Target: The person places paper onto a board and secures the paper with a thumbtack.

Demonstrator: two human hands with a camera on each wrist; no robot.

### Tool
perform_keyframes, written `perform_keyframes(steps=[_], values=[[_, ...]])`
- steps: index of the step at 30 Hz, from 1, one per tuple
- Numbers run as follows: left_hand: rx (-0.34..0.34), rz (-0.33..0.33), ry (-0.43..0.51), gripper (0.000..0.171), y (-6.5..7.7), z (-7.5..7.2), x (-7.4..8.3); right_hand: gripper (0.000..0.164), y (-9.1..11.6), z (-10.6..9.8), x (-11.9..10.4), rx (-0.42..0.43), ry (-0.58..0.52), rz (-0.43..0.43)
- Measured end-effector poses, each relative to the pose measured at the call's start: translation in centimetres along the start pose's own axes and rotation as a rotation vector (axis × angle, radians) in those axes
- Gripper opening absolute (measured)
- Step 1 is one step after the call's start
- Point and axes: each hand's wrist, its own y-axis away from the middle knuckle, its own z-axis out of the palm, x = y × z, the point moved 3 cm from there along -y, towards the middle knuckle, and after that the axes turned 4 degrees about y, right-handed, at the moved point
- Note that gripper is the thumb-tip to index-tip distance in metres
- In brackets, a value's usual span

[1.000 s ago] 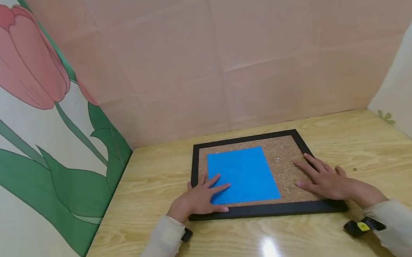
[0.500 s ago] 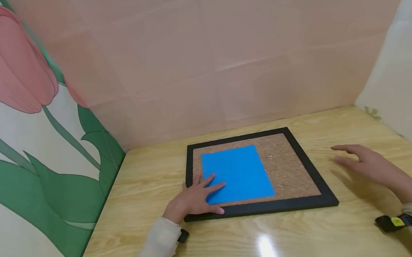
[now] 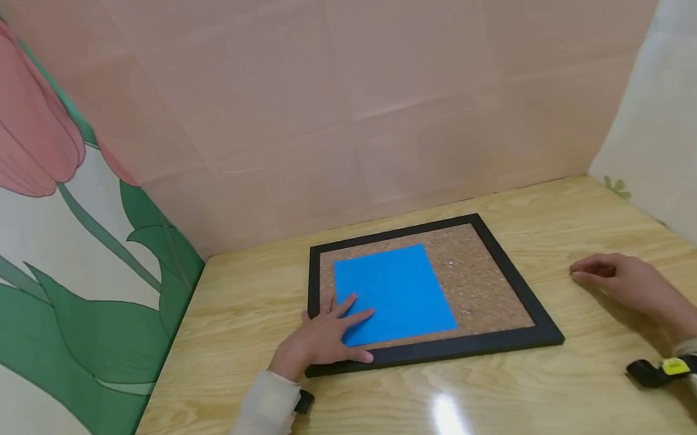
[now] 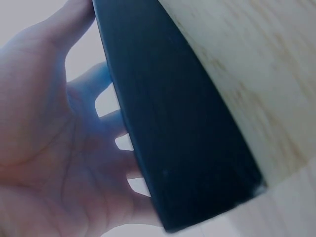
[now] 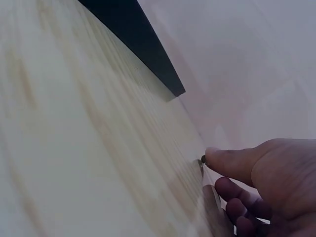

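A blue sheet of paper (image 3: 396, 284) lies flat on the left part of a cork board (image 3: 488, 282) with a black frame. My left hand (image 3: 322, 340) rests with spread fingers on the paper's lower left corner and the frame; the left wrist view shows its palm beside the black frame edge (image 4: 173, 123). Right of the board, my right hand (image 3: 632, 285) is at the table with curled fingers. At its thumb tip in the right wrist view is a small dark tack-like piece (image 5: 203, 159), pinched there; the index fingertip is mostly hidden.
The board sits on a wood-grain table (image 3: 511, 393). A pink wall covering (image 3: 343, 112) rises behind it, a tulip-patterned panel (image 3: 62, 291) stands at left, and a pale flowered one (image 3: 669, 128) at right. Small shiny specks show on the cork.
My right hand has left the board's right side, moved right to the table, and closed its fingertips on the small dark piece. My left hand has stayed on the paper; the head view has shifted.
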Motion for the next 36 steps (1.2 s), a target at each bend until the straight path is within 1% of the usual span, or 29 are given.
perform_keyframes(steps=[5,13,23,32,36], values=[[0.000,0.000,0.005,0.081,-0.02,0.04,0.00,0.048,0.03,0.34,0.10,0.007,-0.008,0.027],[0.002,0.002,0.012,0.081,0.03,0.10,-0.02,0.052,-0.10,0.38,0.00,-0.010,0.003,0.032],[0.002,0.000,0.000,0.081,-0.13,0.16,-0.10,0.043,-0.29,0.56,-0.39,0.070,0.029,0.018],[0.000,-0.005,-0.001,0.081,-0.11,0.14,-0.07,0.050,-0.38,0.57,-0.33,0.064,0.026,0.040],[0.003,-0.007,-0.004,0.081,-0.16,0.18,-0.12,0.047,-0.37,0.57,-0.32,0.078,0.032,0.039]])
